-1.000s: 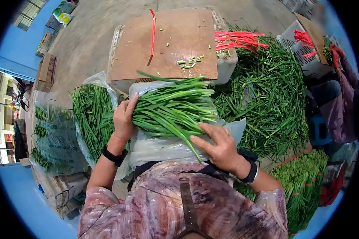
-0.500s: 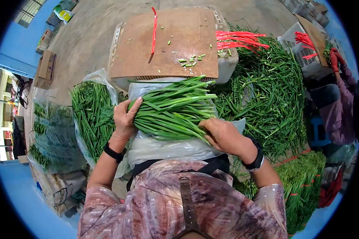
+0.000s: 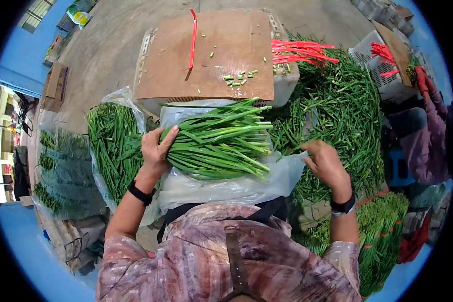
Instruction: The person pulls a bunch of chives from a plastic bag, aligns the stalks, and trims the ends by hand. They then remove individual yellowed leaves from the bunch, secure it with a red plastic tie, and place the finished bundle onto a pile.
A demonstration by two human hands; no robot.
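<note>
My left hand [image 3: 157,148] is closed around the leafy end of a bunch of garlic chives [image 3: 221,141], its thumb on top. The bunch lies across my lap on a clear plastic sheet [image 3: 211,190], pale stem ends fanned to the right. My right hand [image 3: 328,165] is off the bunch, beside the sheet's right edge and over the near side of a big loose heap of chives [image 3: 347,116]. Its fingers are curled, with the thumb apart from them; I see nothing held there.
Ahead stands a brown board [image 3: 211,55] on a white crate, with cut stem bits and a red tie [image 3: 193,40]. More red ties [image 3: 304,50] stick out at its right. Bagged chives [image 3: 115,146] lie left; tied bundles [image 3: 372,231] lie right. Another person's sleeve [image 3: 428,146] shows far right.
My right hand has left the stem ends and moved right, toward the loose heap. My left hand keeps its hold on the bunch.
</note>
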